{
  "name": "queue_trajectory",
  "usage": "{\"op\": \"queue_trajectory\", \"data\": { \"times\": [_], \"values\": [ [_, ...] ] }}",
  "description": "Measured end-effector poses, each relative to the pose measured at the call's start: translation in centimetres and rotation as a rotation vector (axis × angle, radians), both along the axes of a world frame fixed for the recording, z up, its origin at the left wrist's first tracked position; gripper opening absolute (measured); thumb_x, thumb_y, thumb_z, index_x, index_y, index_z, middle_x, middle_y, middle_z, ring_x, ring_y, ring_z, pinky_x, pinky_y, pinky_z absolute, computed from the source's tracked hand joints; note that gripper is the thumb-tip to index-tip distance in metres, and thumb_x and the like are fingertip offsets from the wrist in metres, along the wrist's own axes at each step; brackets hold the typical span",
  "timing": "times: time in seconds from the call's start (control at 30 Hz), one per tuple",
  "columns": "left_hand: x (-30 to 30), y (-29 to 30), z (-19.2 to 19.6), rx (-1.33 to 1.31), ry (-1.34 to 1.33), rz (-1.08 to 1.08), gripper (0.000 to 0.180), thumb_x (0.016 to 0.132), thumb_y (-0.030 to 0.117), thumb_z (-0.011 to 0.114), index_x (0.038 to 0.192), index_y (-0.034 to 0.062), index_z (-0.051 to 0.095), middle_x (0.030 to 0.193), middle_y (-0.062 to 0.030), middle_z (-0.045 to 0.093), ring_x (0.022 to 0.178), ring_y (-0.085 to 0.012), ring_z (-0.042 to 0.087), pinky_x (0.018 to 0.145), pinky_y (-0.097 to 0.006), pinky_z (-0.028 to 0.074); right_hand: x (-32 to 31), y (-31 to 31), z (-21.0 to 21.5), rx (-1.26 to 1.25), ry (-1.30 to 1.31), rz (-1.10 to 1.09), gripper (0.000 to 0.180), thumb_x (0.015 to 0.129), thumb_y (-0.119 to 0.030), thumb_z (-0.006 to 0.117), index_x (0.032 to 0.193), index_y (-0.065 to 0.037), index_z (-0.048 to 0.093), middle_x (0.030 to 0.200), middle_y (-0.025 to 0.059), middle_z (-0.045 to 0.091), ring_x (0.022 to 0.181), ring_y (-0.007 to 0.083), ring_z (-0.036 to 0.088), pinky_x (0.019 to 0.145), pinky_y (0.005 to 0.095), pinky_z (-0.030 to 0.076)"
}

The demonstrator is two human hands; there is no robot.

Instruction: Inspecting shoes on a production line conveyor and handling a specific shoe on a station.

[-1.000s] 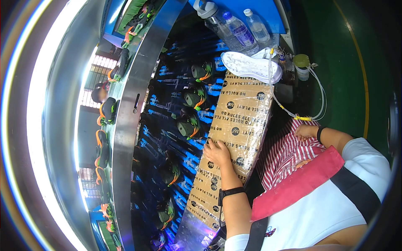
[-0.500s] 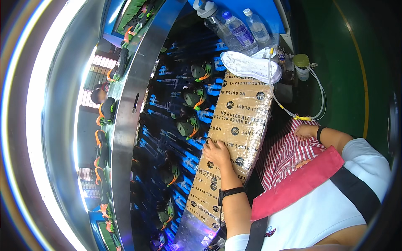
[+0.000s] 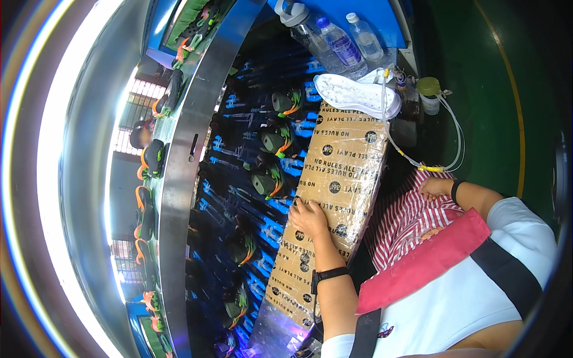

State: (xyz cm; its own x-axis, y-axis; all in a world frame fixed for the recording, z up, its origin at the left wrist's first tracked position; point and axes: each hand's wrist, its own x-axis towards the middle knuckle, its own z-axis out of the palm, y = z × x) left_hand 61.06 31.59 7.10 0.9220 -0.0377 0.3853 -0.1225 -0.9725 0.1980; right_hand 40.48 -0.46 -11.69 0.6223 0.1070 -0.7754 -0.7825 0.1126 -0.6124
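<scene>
My left hand (image 3: 307,218) lies on a long ledge covered with printed brown cardboard under clear tape (image 3: 343,158). Its fingers are stretched toward the ledge's far edge, and it holds nothing. At my waist, my right hand (image 3: 436,187) rests against a red-and-white striped apron (image 3: 400,221) with its fingers curled. Whether it pinches the cloth is hidden. Just past the ledge, dark green and black shoes with orange trim, such as this shoe (image 3: 267,181), sit in a row among blue holders (image 3: 280,206). No hand touches them.
A white shoe sole (image 3: 358,95) lies at the ledge's far end, near a purple-labelled bottle (image 3: 343,45), other clear bottles and a yellow-lidded jar (image 3: 429,95). White tubing (image 3: 412,160) loops beside it. Beyond a metal rail (image 3: 179,158), more shoes (image 3: 154,158) stand in line.
</scene>
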Motion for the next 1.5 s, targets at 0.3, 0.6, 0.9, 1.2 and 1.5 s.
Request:
{"op": "queue_trajectory", "data": {
  "times": [0.3, 0.6, 0.9, 1.2, 1.5],
  "values": [
    [-0.1, 0.1, 0.3, -0.012, 0.024, 0.011, 0.045, 0.080, 0.035, 0.050, 0.118, 0.0107, 0.052, 0.126, -0.0186, 0.043, 0.119, -0.0367, 0.034, 0.099, -0.048, 0.025, 0.2, 0.0, -0.4, 0.027, -0.008, -0.002, 0.022, 0.087, -0.014, 0.046, 0.101, -0.001, 0.057, 0.070, 0.0126, 0.062, 0.047, 0.0169, 0.058, 0.040, 0.0243, 0.045],
    [-0.1, 0.2, 0.4, -0.006, 0.031, 0.025, 0.045, 0.080, 0.035, 0.050, 0.118, 0.0116, 0.051, 0.126, -0.0186, 0.042, 0.119, -0.0368, 0.034, 0.098, -0.048, 0.025, 0.2, -0.1, -0.4, 0.037, -0.023, 0.005, 0.020, 0.089, -0.015, 0.045, 0.098, -0.001, 0.056, 0.070, 0.0129, 0.060, 0.051, 0.0182, 0.056, 0.047, 0.0273, 0.047],
    [-0.1, 0.0, 0.1, -0.009, -0.005, -0.001, 0.043, 0.080, 0.033, 0.051, 0.116, 0.0094, 0.053, 0.124, -0.0198, 0.044, 0.117, -0.0371, 0.036, 0.098, -0.047, 0.026, -0.2, -0.3, -0.3, 0.043, -0.018, 0.002, 0.020, 0.089, -0.016, 0.045, 0.098, -0.002, 0.056, 0.069, 0.0117, 0.061, 0.049, 0.0171, 0.057, 0.044, 0.0257, 0.046],
    [-0.2, -0.2, 0.5, -0.006, 0.002, 0.001, 0.044, 0.081, 0.033, 0.048, 0.116, 0.0069, 0.053, 0.123, -0.0217, 0.044, 0.116, -0.0344, 0.037, 0.099, -0.046, 0.026, -0.1, 0.2, 0.0, -0.049, -0.042, 0.035, 0.020, 0.088, -0.016, 0.048, 0.100, -0.002, 0.057, 0.069, 0.0110, 0.062, 0.048, 0.0153, 0.057, 0.042, 0.0236, 0.045],
    [-0.2, -0.1, 0.3, -0.013, 0.002, 0.001, 0.044, 0.081, 0.033, 0.049, 0.116, 0.0082, 0.053, 0.123, -0.0207, 0.044, 0.117, -0.0359, 0.036, 0.099, -0.046, 0.025, -0.1, -0.1, -0.6, 0.002, -0.031, 0.016, 0.020, 0.085, -0.009, 0.045, 0.100, -0.002, 0.056, 0.071, 0.0111, 0.062, 0.049, 0.0158, 0.057, 0.042, 0.0252, 0.045]
  ]
}}
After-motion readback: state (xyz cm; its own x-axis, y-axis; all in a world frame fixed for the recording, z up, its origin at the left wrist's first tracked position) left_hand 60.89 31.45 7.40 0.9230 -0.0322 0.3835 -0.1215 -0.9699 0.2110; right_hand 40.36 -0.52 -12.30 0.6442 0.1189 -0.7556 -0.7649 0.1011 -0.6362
